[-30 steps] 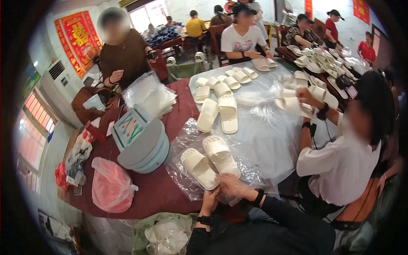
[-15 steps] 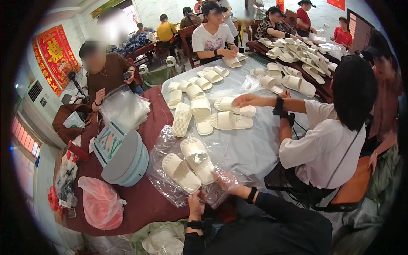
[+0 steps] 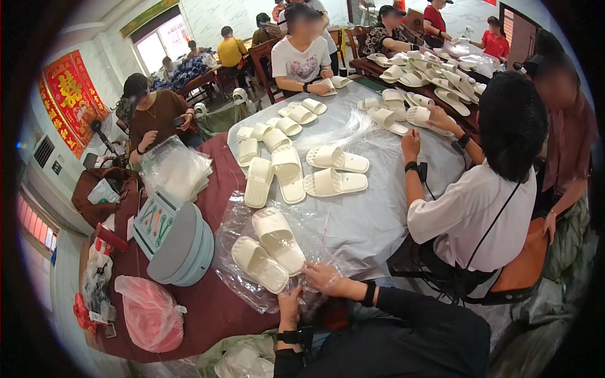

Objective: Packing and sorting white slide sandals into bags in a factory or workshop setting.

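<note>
**A:** Your left hand (image 3: 289,301) sits at the near edge of the table (image 3: 378,214), fingers pinched narrow on the rim of the clear plastic bag (image 3: 239,277). Your right hand (image 3: 322,276) is just beside it, fingers curled onto the same crinkled film, right at the toe of the nearer slipper.

**B:** And the pair itself?

**A:** Two cream slippers (image 3: 268,249) lie side by side on that bag, soles down, angled toward the table's far left. You're touching the film, not clearly the slippers; whether they're inside the bag or only on top of it, I can't tell.

**B:** What's around you?

**A:** To your left, on the dark red cloth (image 3: 208,309), there's a stack of grey-blue lids (image 3: 183,249), and near the left corner a pink plastic bag (image 3: 148,315). Further up the left edge lies a pile of clear bags (image 3: 176,170). More cream slippers (image 3: 277,170) spread over the grey middle of the table. A person in a white shirt (image 3: 472,208) sits at the right edge, well apart from your hands.
</note>
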